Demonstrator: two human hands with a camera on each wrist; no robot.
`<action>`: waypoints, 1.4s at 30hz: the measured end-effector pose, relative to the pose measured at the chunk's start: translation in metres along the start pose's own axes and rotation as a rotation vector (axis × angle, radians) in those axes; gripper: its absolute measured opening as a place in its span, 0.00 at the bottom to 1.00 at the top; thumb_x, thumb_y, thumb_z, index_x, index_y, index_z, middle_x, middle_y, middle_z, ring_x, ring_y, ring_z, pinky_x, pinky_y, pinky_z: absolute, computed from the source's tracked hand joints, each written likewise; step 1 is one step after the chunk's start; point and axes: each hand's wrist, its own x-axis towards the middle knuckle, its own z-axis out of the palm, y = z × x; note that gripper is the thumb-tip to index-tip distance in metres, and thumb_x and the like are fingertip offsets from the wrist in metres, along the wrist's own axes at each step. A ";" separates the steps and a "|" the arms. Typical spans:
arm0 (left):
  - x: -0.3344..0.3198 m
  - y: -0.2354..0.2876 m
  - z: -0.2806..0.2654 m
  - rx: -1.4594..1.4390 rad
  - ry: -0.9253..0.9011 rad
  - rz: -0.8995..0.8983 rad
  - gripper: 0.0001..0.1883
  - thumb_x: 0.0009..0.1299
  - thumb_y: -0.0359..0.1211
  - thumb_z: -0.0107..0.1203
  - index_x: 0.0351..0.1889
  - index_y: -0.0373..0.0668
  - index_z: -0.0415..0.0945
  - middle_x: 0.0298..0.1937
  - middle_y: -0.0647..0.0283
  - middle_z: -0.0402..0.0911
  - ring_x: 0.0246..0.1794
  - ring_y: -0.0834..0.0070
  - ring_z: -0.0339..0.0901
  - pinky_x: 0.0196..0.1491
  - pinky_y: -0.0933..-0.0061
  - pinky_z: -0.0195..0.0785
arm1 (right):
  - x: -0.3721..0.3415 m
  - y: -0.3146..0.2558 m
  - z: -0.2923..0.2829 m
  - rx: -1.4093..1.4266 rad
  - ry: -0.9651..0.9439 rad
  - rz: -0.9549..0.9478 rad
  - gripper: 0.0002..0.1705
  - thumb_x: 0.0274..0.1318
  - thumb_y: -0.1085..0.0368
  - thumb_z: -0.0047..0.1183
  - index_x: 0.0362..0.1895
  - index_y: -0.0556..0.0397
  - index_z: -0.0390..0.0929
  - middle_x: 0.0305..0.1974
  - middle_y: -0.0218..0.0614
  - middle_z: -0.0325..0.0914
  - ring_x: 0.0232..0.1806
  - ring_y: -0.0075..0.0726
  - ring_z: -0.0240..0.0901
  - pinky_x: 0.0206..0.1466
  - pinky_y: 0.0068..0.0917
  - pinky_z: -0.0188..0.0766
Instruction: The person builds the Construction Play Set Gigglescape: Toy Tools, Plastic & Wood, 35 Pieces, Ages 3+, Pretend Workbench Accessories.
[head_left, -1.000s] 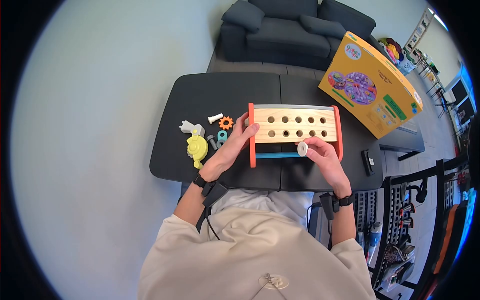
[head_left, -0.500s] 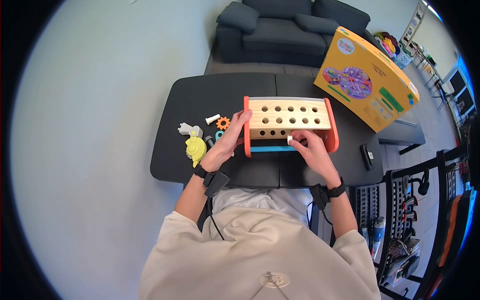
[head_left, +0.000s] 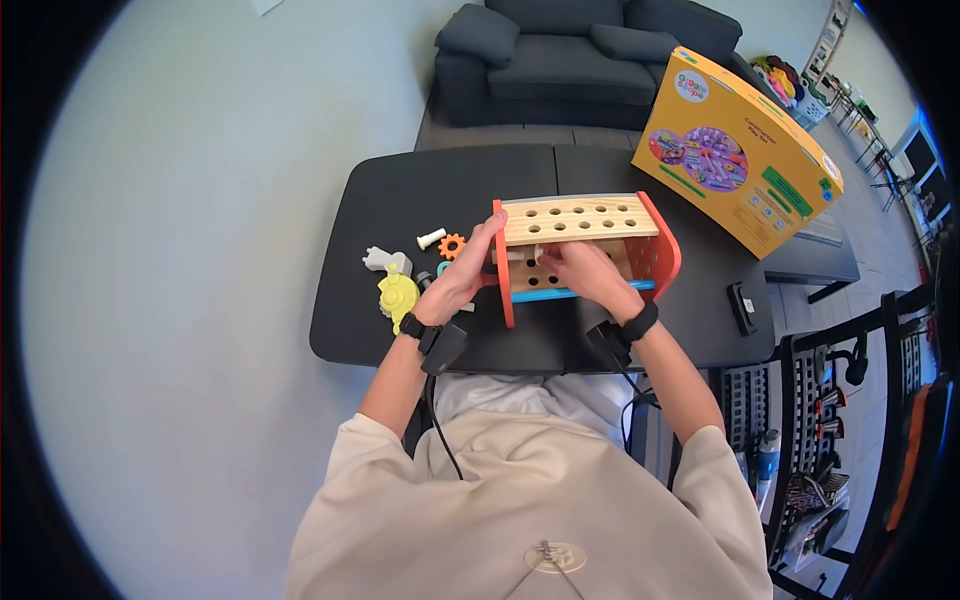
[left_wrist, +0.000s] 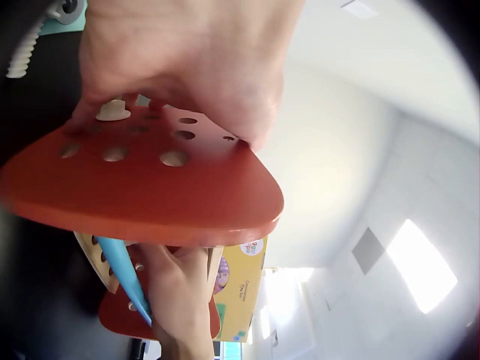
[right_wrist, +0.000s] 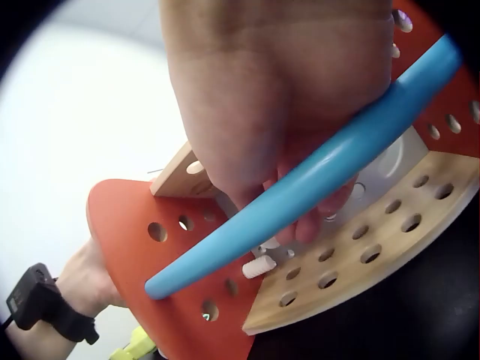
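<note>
A wooden toy workbench (head_left: 580, 225) with red side panels, rows of holes and a blue bar (right_wrist: 300, 191) stands on the black table. My left hand (head_left: 470, 265) grips its left red panel (left_wrist: 150, 195) from outside, thumb at the top edge. Beside those fingers, a white bolt head (left_wrist: 114, 111) shows at the panel's outer face. Inside, a white shaft (right_wrist: 259, 266) sticks out from that panel. Reaching in behind the bar, my right hand (head_left: 590, 270) pinches a white nut (head_left: 540, 253) near the shaft; its fingers mostly hide the nut.
Left of the workbench lie a yellow toy tool (head_left: 398, 297) with a light grey end, a white bolt (head_left: 431, 239), an orange gear (head_left: 452, 246) and a dark bolt (head_left: 424, 281). A yellow box (head_left: 740, 150) stands back right; a black object (head_left: 742, 308) lies at the right edge.
My right hand has carried the white nut from the workbench's front right into its inside, leftward to the left panel. The workbench has tilted back and turned slightly; my left hand stays on it.
</note>
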 end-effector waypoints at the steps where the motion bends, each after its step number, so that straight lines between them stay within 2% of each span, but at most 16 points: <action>1: 0.000 0.001 0.001 0.008 0.003 -0.003 0.47 0.75 0.72 0.50 0.77 0.44 0.60 0.76 0.56 0.63 0.78 0.60 0.61 0.71 0.39 0.65 | 0.004 0.002 0.004 -0.064 -0.009 -0.025 0.13 0.68 0.63 0.57 0.50 0.58 0.83 0.41 0.50 0.87 0.46 0.57 0.84 0.50 0.48 0.78; 6: -0.016 0.005 0.016 -0.003 0.071 0.040 0.45 0.79 0.70 0.45 0.80 0.48 0.59 0.79 0.58 0.62 0.80 0.63 0.59 0.75 0.39 0.57 | 0.021 0.000 0.012 -0.210 0.000 -0.111 0.14 0.66 0.65 0.56 0.51 0.58 0.83 0.47 0.52 0.86 0.52 0.60 0.83 0.54 0.51 0.78; 9: -0.017 -0.012 0.009 -0.006 0.089 0.058 0.40 0.83 0.66 0.40 0.81 0.48 0.60 0.81 0.58 0.62 0.81 0.65 0.59 0.77 0.43 0.55 | 0.028 0.009 0.021 -0.162 -0.044 -0.079 0.16 0.70 0.62 0.57 0.55 0.57 0.82 0.44 0.51 0.87 0.47 0.55 0.85 0.52 0.48 0.78; 11: -0.014 -0.033 0.003 0.000 0.100 0.057 0.37 0.86 0.62 0.38 0.80 0.47 0.61 0.81 0.58 0.61 0.81 0.66 0.59 0.77 0.46 0.55 | 0.036 0.027 0.034 -0.216 0.013 -0.218 0.16 0.69 0.64 0.58 0.56 0.56 0.81 0.44 0.49 0.87 0.47 0.51 0.84 0.51 0.45 0.78; 14: -0.009 -0.051 0.005 0.005 0.170 0.117 0.30 0.89 0.54 0.37 0.78 0.44 0.64 0.77 0.56 0.65 0.78 0.66 0.63 0.76 0.55 0.59 | 0.041 0.035 0.040 -0.200 -0.038 -0.224 0.13 0.67 0.68 0.60 0.54 0.57 0.81 0.43 0.46 0.87 0.45 0.44 0.84 0.50 0.40 0.78; 15: -0.008 -0.053 0.005 0.126 0.219 0.145 0.28 0.89 0.52 0.38 0.76 0.42 0.65 0.74 0.54 0.67 0.75 0.64 0.66 0.74 0.57 0.61 | 0.043 0.037 0.042 -0.200 -0.044 -0.226 0.13 0.67 0.68 0.60 0.54 0.57 0.81 0.43 0.46 0.87 0.45 0.44 0.84 0.50 0.40 0.78; 17: -0.003 -0.062 0.001 0.543 0.383 0.287 0.23 0.89 0.44 0.40 0.70 0.37 0.70 0.65 0.50 0.71 0.65 0.58 0.75 0.69 0.62 0.68 | 0.048 0.037 0.046 -0.004 -0.143 -0.185 0.20 0.60 0.77 0.54 0.58 0.58 0.80 0.53 0.52 0.86 0.58 0.58 0.82 0.60 0.48 0.77; 20: -0.002 -0.070 -0.007 0.782 0.430 0.414 0.19 0.88 0.39 0.42 0.64 0.35 0.73 0.60 0.48 0.75 0.61 0.56 0.76 0.64 0.61 0.70 | 0.041 0.029 0.044 -0.024 -0.141 -0.175 0.21 0.59 0.80 0.53 0.57 0.59 0.80 0.53 0.49 0.86 0.58 0.55 0.83 0.60 0.46 0.77; 24: 0.004 -0.071 -0.020 0.863 0.436 0.477 0.17 0.87 0.37 0.43 0.62 0.35 0.74 0.50 0.50 0.78 0.54 0.60 0.79 0.58 0.60 0.72 | 0.039 0.024 0.041 -0.040 -0.161 -0.190 0.18 0.63 0.77 0.57 0.58 0.57 0.80 0.52 0.47 0.87 0.55 0.53 0.84 0.56 0.44 0.79; 25: 0.002 -0.068 -0.020 0.719 0.431 0.404 0.16 0.87 0.36 0.43 0.61 0.35 0.75 0.46 0.52 0.79 0.49 0.63 0.80 0.54 0.60 0.74 | 0.040 0.030 0.046 -0.036 -0.163 -0.186 0.18 0.63 0.77 0.57 0.58 0.57 0.80 0.52 0.47 0.87 0.55 0.53 0.84 0.56 0.44 0.79; 27: -0.005 -0.057 -0.016 0.532 0.404 0.302 0.16 0.87 0.37 0.43 0.61 0.35 0.73 0.40 0.57 0.81 0.34 0.70 0.82 0.42 0.64 0.77 | 0.046 0.047 0.056 0.081 -0.082 -0.366 0.11 0.68 0.72 0.60 0.52 0.59 0.80 0.43 0.41 0.85 0.45 0.39 0.82 0.51 0.40 0.78; 30: -0.013 -0.048 -0.015 0.549 0.372 0.178 0.17 0.88 0.38 0.43 0.63 0.35 0.72 0.41 0.57 0.84 0.33 0.72 0.84 0.38 0.67 0.78 | 0.034 0.021 0.042 -0.016 -0.119 -0.241 0.11 0.69 0.74 0.59 0.53 0.59 0.80 0.45 0.40 0.85 0.46 0.37 0.82 0.52 0.39 0.78; 34: -0.014 -0.049 -0.021 0.527 0.330 0.135 0.18 0.88 0.38 0.43 0.64 0.34 0.70 0.42 0.55 0.84 0.34 0.71 0.86 0.40 0.69 0.81 | 0.037 0.031 0.049 0.002 -0.115 -0.238 0.12 0.69 0.75 0.59 0.54 0.58 0.80 0.45 0.40 0.86 0.47 0.35 0.83 0.52 0.37 0.79; 36: -0.018 -0.044 -0.022 0.514 0.296 0.112 0.17 0.88 0.37 0.44 0.65 0.34 0.70 0.43 0.56 0.84 0.37 0.70 0.87 0.43 0.69 0.82 | 0.042 0.041 0.054 0.058 -0.146 -0.238 0.17 0.65 0.76 0.57 0.58 0.58 0.79 0.52 0.47 0.87 0.54 0.51 0.85 0.56 0.44 0.80; 37: -0.018 -0.047 -0.025 0.510 0.300 0.111 0.17 0.88 0.37 0.44 0.65 0.34 0.70 0.43 0.56 0.84 0.37 0.70 0.87 0.43 0.69 0.82 | 0.042 0.040 0.054 0.057 -0.151 -0.240 0.17 0.65 0.76 0.57 0.58 0.58 0.79 0.52 0.47 0.87 0.54 0.51 0.85 0.56 0.44 0.80; 42: -0.029 -0.050 -0.031 0.338 0.232 0.247 0.16 0.84 0.28 0.45 0.68 0.37 0.70 0.62 0.56 0.78 0.52 0.71 0.86 0.56 0.68 0.81 | 0.047 0.053 0.061 0.076 -0.146 -0.278 0.16 0.66 0.73 0.59 0.57 0.58 0.80 0.49 0.44 0.87 0.51 0.47 0.86 0.54 0.43 0.81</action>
